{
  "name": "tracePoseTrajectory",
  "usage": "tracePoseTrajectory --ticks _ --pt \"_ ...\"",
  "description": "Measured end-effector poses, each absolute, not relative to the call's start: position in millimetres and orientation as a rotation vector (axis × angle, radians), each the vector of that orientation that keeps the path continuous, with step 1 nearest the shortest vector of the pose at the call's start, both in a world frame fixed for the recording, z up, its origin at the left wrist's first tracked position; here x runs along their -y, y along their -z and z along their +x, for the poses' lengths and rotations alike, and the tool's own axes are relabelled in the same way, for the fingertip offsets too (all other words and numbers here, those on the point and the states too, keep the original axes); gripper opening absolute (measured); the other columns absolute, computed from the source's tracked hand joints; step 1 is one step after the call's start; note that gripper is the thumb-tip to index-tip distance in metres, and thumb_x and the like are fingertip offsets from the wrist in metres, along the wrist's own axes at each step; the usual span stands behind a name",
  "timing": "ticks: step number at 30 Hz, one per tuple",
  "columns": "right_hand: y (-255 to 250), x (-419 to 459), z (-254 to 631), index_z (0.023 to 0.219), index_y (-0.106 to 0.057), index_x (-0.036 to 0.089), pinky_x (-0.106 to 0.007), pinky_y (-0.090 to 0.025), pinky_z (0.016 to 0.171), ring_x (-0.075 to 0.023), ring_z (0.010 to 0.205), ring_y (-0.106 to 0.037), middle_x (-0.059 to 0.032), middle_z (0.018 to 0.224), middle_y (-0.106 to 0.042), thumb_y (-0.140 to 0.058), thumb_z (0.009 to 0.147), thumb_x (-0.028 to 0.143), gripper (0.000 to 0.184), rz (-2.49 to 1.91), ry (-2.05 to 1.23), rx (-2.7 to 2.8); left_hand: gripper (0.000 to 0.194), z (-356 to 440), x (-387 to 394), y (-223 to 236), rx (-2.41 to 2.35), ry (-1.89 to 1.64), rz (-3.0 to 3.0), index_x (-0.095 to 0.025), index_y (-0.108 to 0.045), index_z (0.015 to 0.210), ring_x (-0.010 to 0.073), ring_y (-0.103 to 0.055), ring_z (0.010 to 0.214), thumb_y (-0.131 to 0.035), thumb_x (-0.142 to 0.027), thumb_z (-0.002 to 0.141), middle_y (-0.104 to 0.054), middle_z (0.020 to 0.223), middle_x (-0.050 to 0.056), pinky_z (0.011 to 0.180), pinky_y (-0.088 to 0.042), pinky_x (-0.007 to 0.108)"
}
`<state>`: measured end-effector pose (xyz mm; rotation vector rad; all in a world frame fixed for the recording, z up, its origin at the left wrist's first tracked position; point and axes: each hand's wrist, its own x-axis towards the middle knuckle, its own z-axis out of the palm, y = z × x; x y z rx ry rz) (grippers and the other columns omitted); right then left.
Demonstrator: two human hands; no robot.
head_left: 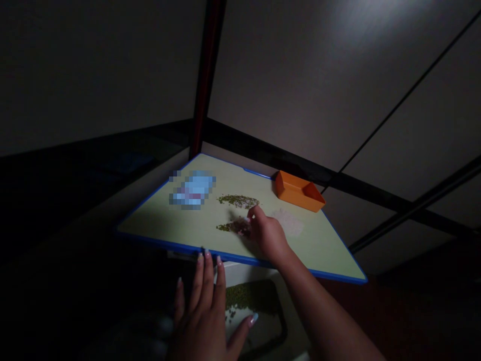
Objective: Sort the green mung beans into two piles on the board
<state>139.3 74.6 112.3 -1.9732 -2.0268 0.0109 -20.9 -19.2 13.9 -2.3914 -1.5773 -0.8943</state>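
Note:
My right hand (268, 235) is low over the pale board (180, 225) with its fingers bent together. Its fingertips are at a pile of small green grains mixed with darker and pinkish bits (240, 228); whether they pinch any is hidden. Just behind lies a second patch of green grains (237, 201). To the right of the hand spreads a thin whitish patch (289, 223). My left hand (206, 306) holds nothing, its fingers spread and their tips at the board's blue front edge. Below it, partly covered, is a dark-rimmed tray (283, 321) containing more green grains.
An orange open box (300, 193) stands at the board's back right corner. A blurred-out light-blue item (193, 190) lies at the back left. Blue trim (240, 258) edges the board. Behind rise pale panels (281, 90) and a dark red post (206, 75). Light is dim.

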Motion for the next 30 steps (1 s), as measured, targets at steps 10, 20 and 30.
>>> tracePoseTrajectory --ticks 10,20,30 --pt "-105 -71 138 0.079 -0.06 0.018 -0.021 -0.037 0.059 -0.0139 0.063 -0.057 -0.0041 0.07 -0.066 -0.046 0.092 0.033 0.024 -1.668 0.006 2.012 0.09 -25 22 -14 1.602 0.883 -2.441 -0.008 -0.012 0.147 0.0329 -0.018 0.144 -0.047 -0.055 0.078 -0.024 0.153 0.023 0.107 -0.025 0.056" --pt "-95 -78 142 0.09 -0.062 0.016 -0.028 -0.047 0.076 -0.0176 0.083 -0.06 -0.0079 0.088 -0.067 -0.053 0.083 0.016 0.011 -1.443 -0.091 1.961 0.092 -28 21 -15 1.589 0.849 -2.454 -0.007 -0.013 0.147 0.0337 -0.019 0.144 -0.046 -0.058 0.078 -0.025 0.153 0.022 0.106 -0.027 0.056" --pt "-90 -82 134 0.091 -0.062 0.017 -0.031 -0.047 0.077 -0.0189 0.085 -0.061 -0.0085 0.09 -0.068 -0.053 0.083 0.016 0.013 -1.47 -0.059 1.985 0.094 -30 19 -16 1.606 0.888 -2.467 -0.009 -0.008 0.148 0.0345 -0.021 0.143 -0.047 -0.057 0.077 -0.023 0.154 0.022 0.106 -0.028 0.056"
